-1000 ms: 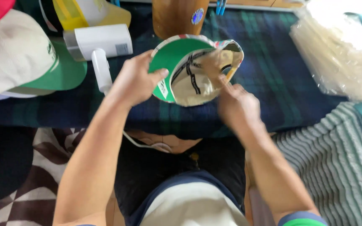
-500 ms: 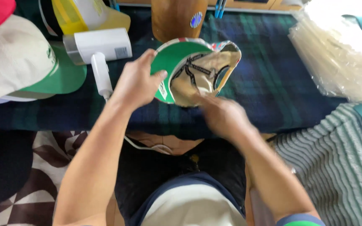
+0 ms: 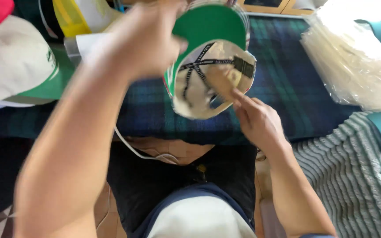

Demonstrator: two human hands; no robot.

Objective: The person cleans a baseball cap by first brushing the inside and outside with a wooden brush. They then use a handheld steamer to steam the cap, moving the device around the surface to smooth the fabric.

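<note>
Hands work one cap between them: left hand (image 3: 144, 39), blurred, clamps the green brim of the cream cap (image 3: 212, 75), held upside down above the tartan cloth (image 3: 283, 79); right hand (image 3: 256, 121) pokes fingers into its crown. Judged step: checking or shaping the inside. Next move calls for a steady brim grip. Farther right lie clear plastic bags (image 3: 358, 61)

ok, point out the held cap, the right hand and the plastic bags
cap (image 3: 199, 94), head view, pale inner lining
right hand (image 3: 257, 121), head view, back of hand
plastic bags (image 3: 353, 66), head view, middle of the stack
</note>
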